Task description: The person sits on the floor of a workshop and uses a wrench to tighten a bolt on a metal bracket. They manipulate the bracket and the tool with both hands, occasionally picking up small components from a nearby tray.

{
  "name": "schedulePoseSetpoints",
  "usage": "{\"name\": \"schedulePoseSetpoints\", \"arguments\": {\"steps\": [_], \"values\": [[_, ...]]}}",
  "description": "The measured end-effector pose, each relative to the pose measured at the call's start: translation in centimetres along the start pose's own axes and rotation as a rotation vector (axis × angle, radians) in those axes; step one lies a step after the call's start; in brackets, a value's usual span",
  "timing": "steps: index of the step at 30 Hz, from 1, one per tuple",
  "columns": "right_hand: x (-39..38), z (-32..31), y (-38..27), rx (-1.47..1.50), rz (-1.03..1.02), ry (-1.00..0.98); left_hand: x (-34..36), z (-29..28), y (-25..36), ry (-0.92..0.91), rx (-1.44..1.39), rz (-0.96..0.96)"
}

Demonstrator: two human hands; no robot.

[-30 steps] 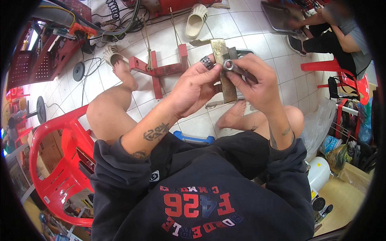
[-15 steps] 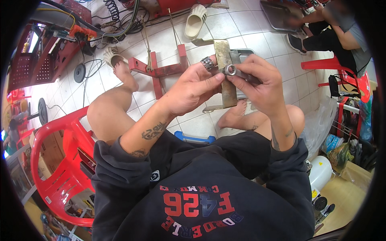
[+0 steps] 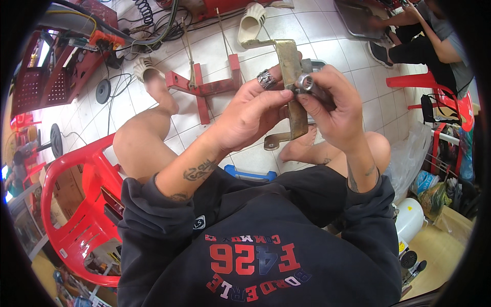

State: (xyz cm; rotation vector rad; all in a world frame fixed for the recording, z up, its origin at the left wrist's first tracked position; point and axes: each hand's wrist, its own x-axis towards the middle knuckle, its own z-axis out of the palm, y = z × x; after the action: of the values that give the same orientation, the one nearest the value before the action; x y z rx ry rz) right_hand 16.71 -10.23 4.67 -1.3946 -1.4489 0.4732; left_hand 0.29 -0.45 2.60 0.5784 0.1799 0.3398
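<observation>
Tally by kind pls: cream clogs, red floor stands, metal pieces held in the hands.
Cream clogs: 2
Red floor stand: 1
Brass-coloured bracket, held: 1
Round-ended metal piece, held: 1
Total: 5

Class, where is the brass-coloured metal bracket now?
In the head view, the bracket is right of centre in the upper half, between the left hand and the right hand, above the floor.
</observation>
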Motion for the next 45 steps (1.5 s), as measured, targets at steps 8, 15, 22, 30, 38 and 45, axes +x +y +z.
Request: {"name": "schedulePoseSetpoints", "arguments": {"steps": [8, 15, 22, 30, 38, 45], "values": [[-0.2, 1.4, 0.5, 0.094, 0.082, 0.054, 0.0, 0.2, -0.2, 0.061, -0.062, 0.018], [0.1, 0.3, 1.0, 0.067, 0.025, 0.048, 0.4, 0.1, -0.1, 0.11, 0.088, 0.068], [0.2, -0.1, -0.2, 0.055, 0.136, -0.04, 0.3, -0.3, -0.5, 0.126, 0.175, 0.07], [-0.2, 0.0, 1.0, -0.062, 0.072, -0.003, 0.5, -0.4, -0.4, 0.115, 0.193, 0.074], [-0.1, 0.2, 0.0, 0.056, 0.153, 0.051, 0.4, -0.3, -0.2, 0.121, 0.181, 0.07], [-0.3, 0.0, 0.0, -0.154, 0.11, -0.039, 0.0, -0.4, -0.7, 0.18, 0.266, 0.017]]}}
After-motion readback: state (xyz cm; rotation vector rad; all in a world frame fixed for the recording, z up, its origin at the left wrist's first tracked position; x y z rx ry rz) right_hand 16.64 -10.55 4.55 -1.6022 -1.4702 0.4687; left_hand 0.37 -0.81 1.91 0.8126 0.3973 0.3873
